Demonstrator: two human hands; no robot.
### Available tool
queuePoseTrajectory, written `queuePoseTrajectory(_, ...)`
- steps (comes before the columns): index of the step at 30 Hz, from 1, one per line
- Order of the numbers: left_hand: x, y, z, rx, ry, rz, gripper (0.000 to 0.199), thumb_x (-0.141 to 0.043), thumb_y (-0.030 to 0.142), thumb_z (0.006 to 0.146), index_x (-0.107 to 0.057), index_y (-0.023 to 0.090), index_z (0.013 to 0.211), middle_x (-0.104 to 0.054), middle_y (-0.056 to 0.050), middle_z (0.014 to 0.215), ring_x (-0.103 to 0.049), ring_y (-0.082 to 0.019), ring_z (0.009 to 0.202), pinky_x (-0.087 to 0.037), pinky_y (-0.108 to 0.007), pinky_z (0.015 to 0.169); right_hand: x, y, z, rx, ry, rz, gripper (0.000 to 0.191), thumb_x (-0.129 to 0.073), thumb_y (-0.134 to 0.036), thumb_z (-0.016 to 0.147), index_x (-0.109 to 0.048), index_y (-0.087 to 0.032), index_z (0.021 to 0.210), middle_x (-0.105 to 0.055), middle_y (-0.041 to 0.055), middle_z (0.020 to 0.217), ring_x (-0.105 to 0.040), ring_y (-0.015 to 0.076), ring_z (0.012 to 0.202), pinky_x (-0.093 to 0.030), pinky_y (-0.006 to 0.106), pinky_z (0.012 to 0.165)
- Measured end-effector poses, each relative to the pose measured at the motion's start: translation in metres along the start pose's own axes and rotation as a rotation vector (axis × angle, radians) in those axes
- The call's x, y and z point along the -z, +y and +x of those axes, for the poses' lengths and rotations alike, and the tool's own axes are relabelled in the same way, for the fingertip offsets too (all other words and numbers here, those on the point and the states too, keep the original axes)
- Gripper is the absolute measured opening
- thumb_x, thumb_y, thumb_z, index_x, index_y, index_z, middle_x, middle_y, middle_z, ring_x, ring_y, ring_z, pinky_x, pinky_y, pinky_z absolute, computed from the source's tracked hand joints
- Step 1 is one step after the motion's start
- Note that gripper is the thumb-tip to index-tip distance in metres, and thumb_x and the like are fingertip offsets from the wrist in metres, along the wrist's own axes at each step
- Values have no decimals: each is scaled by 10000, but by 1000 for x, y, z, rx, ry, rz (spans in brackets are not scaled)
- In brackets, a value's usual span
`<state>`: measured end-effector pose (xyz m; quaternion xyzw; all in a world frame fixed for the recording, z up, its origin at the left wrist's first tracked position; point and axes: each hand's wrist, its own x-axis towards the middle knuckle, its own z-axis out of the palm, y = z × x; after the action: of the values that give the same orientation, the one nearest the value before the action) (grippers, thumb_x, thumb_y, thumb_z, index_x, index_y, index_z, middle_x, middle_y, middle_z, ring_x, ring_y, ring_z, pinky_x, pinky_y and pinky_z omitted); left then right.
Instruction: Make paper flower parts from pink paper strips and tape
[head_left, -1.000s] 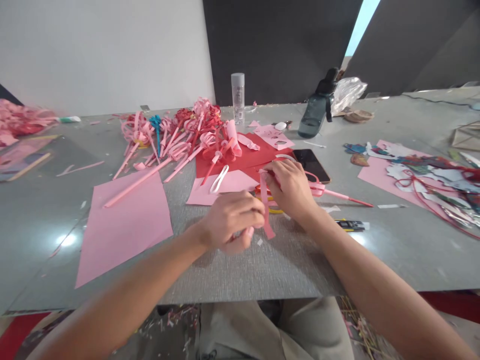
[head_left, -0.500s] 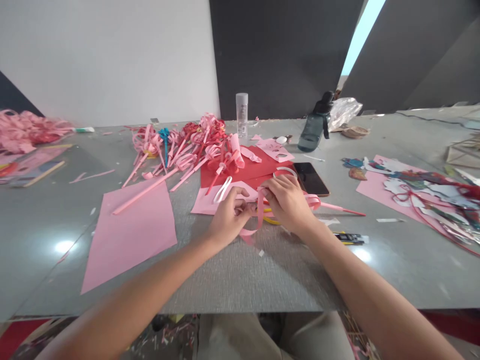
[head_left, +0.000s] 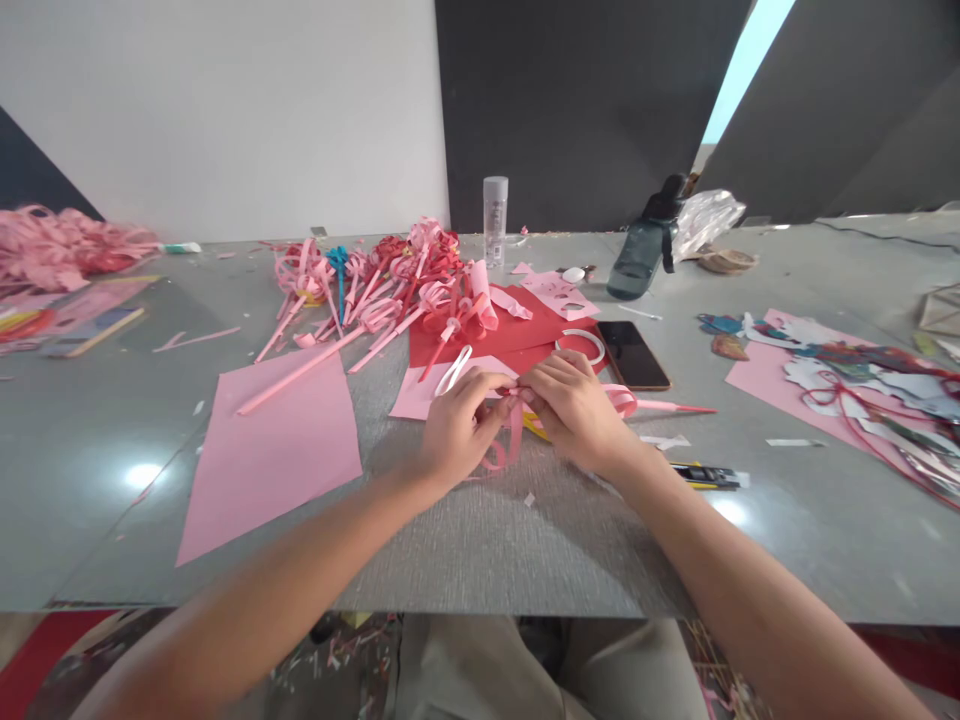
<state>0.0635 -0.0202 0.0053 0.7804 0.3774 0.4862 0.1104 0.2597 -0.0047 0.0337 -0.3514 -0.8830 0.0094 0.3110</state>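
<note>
My left hand (head_left: 465, 422) and my right hand (head_left: 574, 408) meet fingertip to fingertip over the front middle of the table. Both are closed on a pink paper strip (head_left: 516, 435), whose loose end curls down below the fingers. From under my right hand a pink paper stick (head_left: 664, 406) with a looped head and a red tip points right. Part of a yellow ring (head_left: 535, 426) shows between the hands. A white loop (head_left: 453, 371) lies behind my left hand, and a roll of white tape (head_left: 580, 347) behind my right.
Finished paper-strip sticks (head_left: 375, 290) are heaped behind left, beside a pink sheet (head_left: 274, 450). A phone (head_left: 634, 355), a water bottle (head_left: 637, 258) and a cutter (head_left: 706, 476) stand or lie to the right. Painted cutouts (head_left: 862, 370) cover the far right.
My fingertips have come together on the strip, and its loose end now curls below them. The whole view has shifted slightly.
</note>
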Motion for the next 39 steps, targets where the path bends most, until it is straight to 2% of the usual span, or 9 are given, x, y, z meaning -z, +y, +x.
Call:
queuePoseTrajectory(4, 1, -3, 0, -11, -5, 29, 127, -565, 308, 1048, -633, 200, 1055, -689, -39, 1000, -530, -93, 616, -435, -264, 621, 1, -1, 0, -5, 18, 37, 180, -472, -247, 1027, -649, -213, 1038, -722, 51, 921, -604, 232, 873, -365, 411, 943)
queuePoseTrajectory(7, 0, -5, 1, 9, -18, 34, 140, -561, 318, 1052, -625, 194, 1038, -681, -32, 960, -529, -95, 620, -419, -259, 614, 0, -1, 0, -5, 54, 34, 175, -552, -185, 950, -630, -213, 1104, -735, 42, 953, -613, 236, 896, -367, 399, 915)
queuePoseTrajectory(11, 0, -5, 1, 16, -51, 42, 177, -557, 332, 1055, -607, 188, 964, -652, -16, 860, -556, -120, 684, -397, -261, 632, -1, -1, -1, 1, 93, 17, 156, -601, -151, 892, -623, -212, 1034, -734, 29, 918, -612, 230, 875, -369, 385, 891)
queuePoseTrajectory(15, 0, -4, 1, 12, -70, 57, 239, -521, 337, 1067, -583, 188, 891, -612, -2, 791, -544, -128, 686, -373, -265, 617, -3, 1, -1, 20, 108, 14, 58, -628, -176, 915, -634, -211, 960, -718, 22, 854, -603, 219, 838, -373, 375, 880)
queuePoseTrajectory(19, 0, -4, 1, 11, -67, 93, 254, -520, 333, 1066, -573, 192, 862, -595, 6, 766, -536, -127, 677, -387, -268, 622, -4, 2, -1, 32, 102, -12, 66, -606, -168, 935, -659, -207, 941, -714, 34, 857, -601, 222, 843, -381, 373, 880)
queuePoseTrajectory(24, -2, -5, -1, 36, -18, 45, 107, -619, 298, 1005, -583, 204, 1041, -663, 3, 944, -566, -79, 610, -429, -242, 592, -5, 4, -2, 37, 107, -33, 113, -570, -186, 982, -681, -198, 964, -732, 43, 898, -613, 221, 865, -375, 371, 883)
queuePoseTrajectory(28, -2, -4, -2, -44, 1, 30, 168, -629, 213, 981, -606, 212, 1147, -674, -32, 1100, -594, -69, 640, -473, -234, 609, -4, 4, -2, 45, 113, -45, 129, -561, -210, 1004, -685, -199, 971, -729, 39, 887, -614, 213, 862, -370, 365, 888)
queuePoseTrajectory(33, 0, -3, 1, -94, 21, -18, 107, -616, 223, 1011, -658, 206, 1109, -701, -47, 1052, -622, -101, 722, -492, -231, 624, -4, 6, -2, 60, 92, -52, 174, -523, -211, 1013, -681, -181, 949, -719, 59, 869, -605, 218, 828, -377, 379, 882)
queuePoseTrajectory(39, 1, -4, 3, -144, 39, 7, 50, -605, 218, 1023, -648, 201, 1045, -723, -38, 981, -661, -143, 841, -518, -265, 729, -3, 5, -3, 59, 48, -33, 228, -468, -226, 1031, -679, -185, 955, -714, 58, 858, -609, 215, 818, -382, 405, 924)
